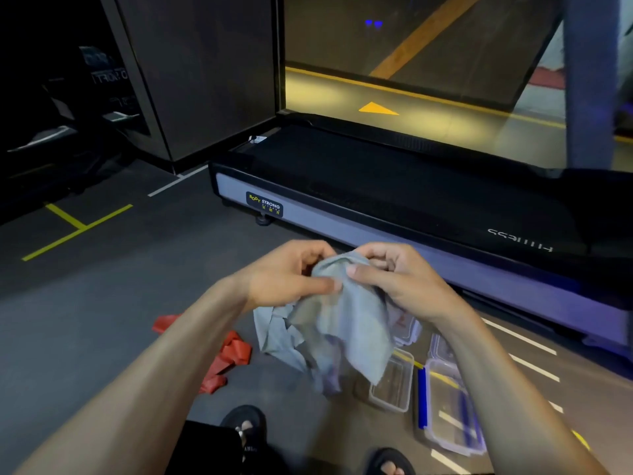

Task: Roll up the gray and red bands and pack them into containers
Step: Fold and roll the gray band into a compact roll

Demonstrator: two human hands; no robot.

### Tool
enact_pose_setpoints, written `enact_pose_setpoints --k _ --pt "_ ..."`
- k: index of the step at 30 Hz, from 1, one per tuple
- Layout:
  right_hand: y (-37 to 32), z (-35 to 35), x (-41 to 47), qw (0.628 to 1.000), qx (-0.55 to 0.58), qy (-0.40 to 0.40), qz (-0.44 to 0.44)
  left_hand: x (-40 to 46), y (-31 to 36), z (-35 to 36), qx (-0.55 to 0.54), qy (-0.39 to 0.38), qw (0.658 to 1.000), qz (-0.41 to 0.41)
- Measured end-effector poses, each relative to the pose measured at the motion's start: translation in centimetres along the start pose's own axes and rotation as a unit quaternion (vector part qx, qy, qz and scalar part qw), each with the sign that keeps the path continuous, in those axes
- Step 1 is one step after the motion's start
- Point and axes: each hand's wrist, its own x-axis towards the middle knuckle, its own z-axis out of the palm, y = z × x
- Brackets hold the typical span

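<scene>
Hands: left, right grip gray band | red band: 1 | containers: 2

Both hands on seemingly gray band, containers below

Gray floor: red band, clear containers, treadmill.

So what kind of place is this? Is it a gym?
Most likely a gym. A treadmill with a "Body Strong" label stands right ahead, painted lines mark the dark floor, and the gray band in both hands looks like a stretchy exercise band.
</scene>
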Motion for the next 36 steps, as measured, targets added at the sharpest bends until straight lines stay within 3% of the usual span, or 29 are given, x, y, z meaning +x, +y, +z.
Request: enact_pose_setpoints --k 7,11,14,16,19,22,26,30,36 --pt "0.7 -1.6 -0.8 0.998 0.032 -0.019 0.059 -0.7 0.9 -0.7 -0.062 0.093 0.994 0.001" --pt "0.9 -1.6 -0.6 0.993 0.095 0.068 0.030 -0.6 1.0 -0.8 0.047 0.130 0.990 -0.005" --pt "0.7 -1.3 -0.4 0.982 0.128 0.133 -0.032 -0.6 0.0 -1.2 0.167 0.091 0.982 0.010" --pt "0.6 -1.3 -0.5 0.981 0.037 0.160 -0.101 -0.6 -0.7 -1.2 0.220 0.032 0.975 -0.014" --pt "-0.2 -0.4 -0.8 0.978 -0.105 0.112 -0.139 -0.6 -1.1 0.1 0.256 -0.029 0.965 -0.057" --pt "-0.4 0.6 -0.9 0.964 -0.199 0.088 -0.151 -0.2 -0.4 1.3 0.206 0.016 0.978 0.016" --pt "0.1 0.4 -0.5 0.965 -0.200 0.107 -0.133 0.0 0.7 1.3 0.111 0.083 0.985 0.104" --pt "0.4 -0.6 -0.5 0.980 -0.158 0.079 -0.092 -0.2 0.5 0.4 0.128 0.092 0.982 0.102" --pt "1.3 -2.3 -0.9 0.982 -0.164 0.074 -0.063 -0.3 -0.2 -1.4 0.058 0.155 0.982 0.086"
